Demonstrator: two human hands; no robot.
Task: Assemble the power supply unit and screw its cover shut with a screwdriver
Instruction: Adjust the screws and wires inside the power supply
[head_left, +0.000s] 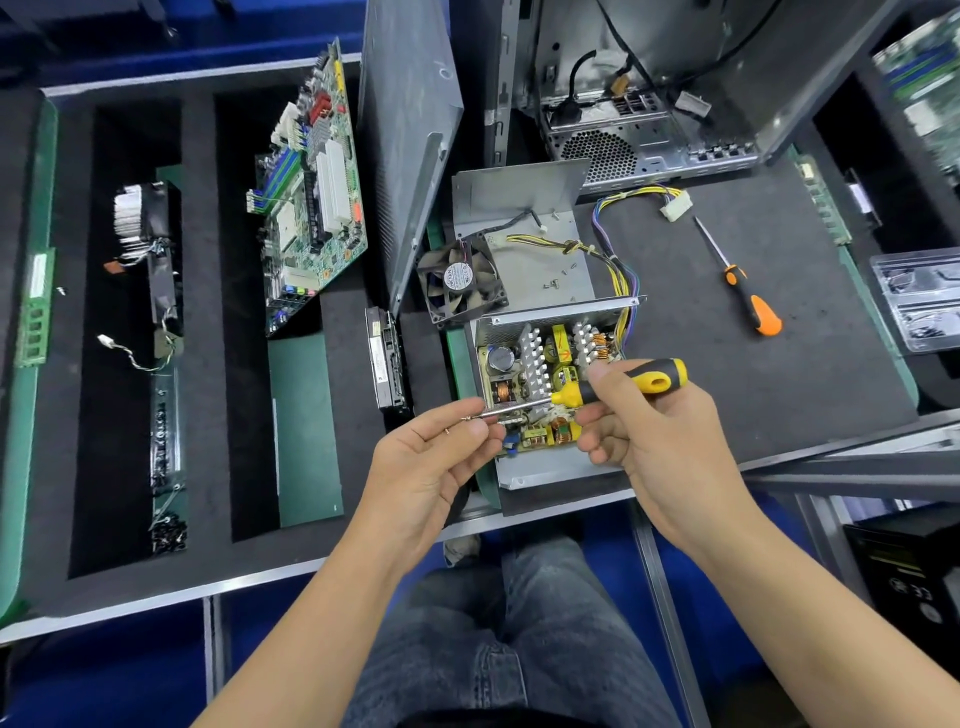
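Note:
The open power supply unit (545, 457) lies on the black mat, its circuit board with heatsinks and coils exposed. Behind it the metal cover (519, 202) lies open, a black fan (460, 280) leaning at its left and loose screws (556, 283) on its floor. My right hand (649, 421) grips the yellow-and-black screwdriver (623, 387) by the handle, held level above the unit with its shaft pointing left. My left hand (441, 452) pinches the shaft tip, where a small screw (470, 418) sits.
A second, orange-handled screwdriver (748, 293) lies on the mat to the right. The PSU cable bundle with white connector (675, 205) runs toward an open computer case (649, 104). A motherboard (311, 192), a metal side panel (410, 145) and a hard drive (387, 364) stand left.

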